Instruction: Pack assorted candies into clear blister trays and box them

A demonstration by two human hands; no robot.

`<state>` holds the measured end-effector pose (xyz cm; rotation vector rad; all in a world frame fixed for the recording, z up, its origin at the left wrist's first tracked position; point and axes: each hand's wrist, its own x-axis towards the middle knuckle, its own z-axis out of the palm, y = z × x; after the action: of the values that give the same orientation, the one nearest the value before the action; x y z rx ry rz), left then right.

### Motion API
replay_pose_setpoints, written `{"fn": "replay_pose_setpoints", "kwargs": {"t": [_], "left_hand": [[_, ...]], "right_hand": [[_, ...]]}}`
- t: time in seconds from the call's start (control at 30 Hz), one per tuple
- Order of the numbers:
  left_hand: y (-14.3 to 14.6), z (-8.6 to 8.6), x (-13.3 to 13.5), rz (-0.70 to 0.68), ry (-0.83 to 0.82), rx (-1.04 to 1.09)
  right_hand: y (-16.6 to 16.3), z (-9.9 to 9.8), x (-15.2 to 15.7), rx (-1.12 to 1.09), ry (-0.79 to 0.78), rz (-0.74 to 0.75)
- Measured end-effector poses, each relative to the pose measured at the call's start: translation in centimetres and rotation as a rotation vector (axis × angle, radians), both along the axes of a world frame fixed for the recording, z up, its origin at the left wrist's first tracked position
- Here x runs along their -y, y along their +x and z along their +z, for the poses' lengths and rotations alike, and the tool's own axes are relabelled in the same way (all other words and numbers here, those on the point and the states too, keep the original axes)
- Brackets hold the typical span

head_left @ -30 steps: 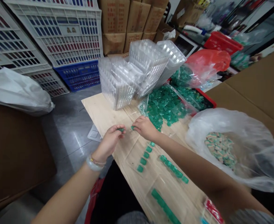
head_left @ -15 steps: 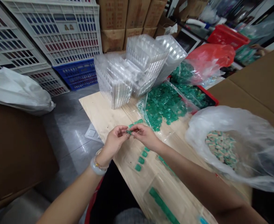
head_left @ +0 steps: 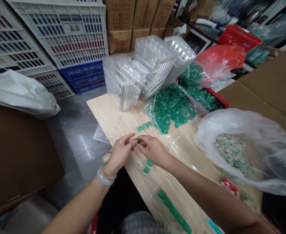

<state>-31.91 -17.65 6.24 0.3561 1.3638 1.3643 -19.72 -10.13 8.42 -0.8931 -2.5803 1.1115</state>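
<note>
Above the wooden tabletop, my left hand (head_left: 122, 149) and my right hand (head_left: 154, 148) meet fingertip to fingertip. Both pinch one small green piece (head_left: 138, 140), mostly covered by the fingers. A short row of green pieces (head_left: 143, 126) lies just beyond my hands. Below my right hand rest loose green square pieces (head_left: 146, 169). Closer to me, a long strip of green pieces (head_left: 174, 211) sits in a clear plastic tray (head_left: 158, 188). Past my right hand, a large heap of green pieces (head_left: 173, 105) spreads from a clear bag.
Stacked clear plastic trays (head_left: 123, 84) stand at the table's far left corner. To the right, a white plastic bag (head_left: 206, 130) holds small beige-and-green pieces. A red-rimmed tray (head_left: 220, 97) is behind the heap. Plastic crates (head_left: 81, 76) and cardboard boxes (head_left: 119, 40) line the back.
My hands have come slightly nearer to me, uncovering the short green row beyond them. Fewer loose green pieces show below my right hand. The whole view has shifted a little.
</note>
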Motion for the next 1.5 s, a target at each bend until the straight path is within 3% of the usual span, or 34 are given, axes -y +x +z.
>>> {"fn": "replay_pose_setpoints", "kwargs": {"t": [0.07,0.13,0.23,0.33,0.47,0.63,0.83,0.93,1.03,1.1,1.2,1.3,1.4,1.5], "left_hand": [[-1.0,0.1,0.0,-0.03,0.049,-0.241],[-2.0,0.1,-0.1,-0.059,0.095,-0.623],[-3.0,-0.2,-0.4,-0.217,0.097,-1.239],[-3.4,-1.1,-0.7,-0.415,0.039,-1.527],[-3.7,-1.9,-0.8,-0.482,0.055,-1.609],[-4.4,-2.1,-1.3,-0.535,0.178,-1.58],[-4.8,-2.4,-2.2,-0.498,0.25,-1.637],[-5.3,-2.8,-2.0,-0.473,0.271,-1.667],[-5.7,-2.7,-2.1,-0.424,0.309,-1.7],[-5.4,-2.0,-2.9,-0.383,0.357,-1.719],[-3.3,0.1,-6.8,-0.379,0.481,-1.69],[0.1,1.8,-13.9,-0.486,0.516,-1.616],[3.1,1.8,-21.6,-0.574,0.379,-1.676],[4.7,0.3,-26.1,-0.592,0.148,-1.779]], "right_hand": [[-0.7,0.1,-1.0,0.063,0.061,-0.004],[-1.5,-0.1,-2.5,0.111,0.228,0.031],[-2.7,-0.8,-4.6,0.192,0.492,0.222],[-3.6,-1.7,-5.9,0.294,0.564,0.407],[-3.6,-2.6,-6.3,0.321,0.566,0.426],[-1.6,-3.6,-4.8,0.294,0.611,0.327],[0.4,-3.0,-4.0,0.161,0.589,0.239],[2.5,-2.4,-8.3,0.072,0.589,0.035],[5.5,-1.8,-15.7,0.162,0.565,-0.284],[7.0,-1.5,-20.7,0.267,0.504,-0.411],[6.9,-1.6,-26.2,0.309,0.44,-0.44],[4.8,-2.2,-28.6,0.289,0.397,-0.409],[3.3,-3.0,-28.7,0.28,0.326,-0.432],[3.9,-3.6,-28.0,0.247,0.222,-0.49]]}}
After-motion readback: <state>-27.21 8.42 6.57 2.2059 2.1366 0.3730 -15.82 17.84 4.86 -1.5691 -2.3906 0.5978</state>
